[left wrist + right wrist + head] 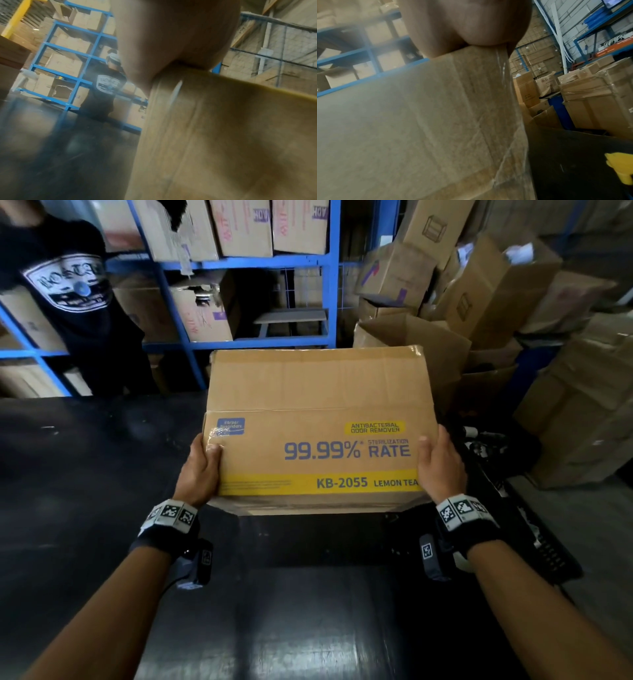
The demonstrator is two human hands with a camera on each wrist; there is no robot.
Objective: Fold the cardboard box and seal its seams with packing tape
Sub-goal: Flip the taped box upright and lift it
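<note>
Currently the cardboard box [318, 429] sits at frame centre in the head view, assembled into a closed block and tilted, its near lower edge over the dark desk [85, 474]. You hold it from both ends: your left hand [200, 470] clamps the left end with the thumb curled onto the printed face, and your right hand [440, 465] clamps the right end the same way. Each grip is closed on the box; neither holds anything else.

Clear tape [503, 83] shows glossy along the box edge in the right wrist view, and a shiny patch lies under your left thumb at the upper left corner of the printed face. By my judgement, folding is done and at least one seam is sealed. Whether every seam is taped cannot be told; the far faces are hidden. No tape roll or dispenser can be identified.

Behind, at upper left, stand blue shelving [260, 261] and a bystander in a dark shirt [68, 285]; stacked cartons [496, 285] fill the upper right.
</note>
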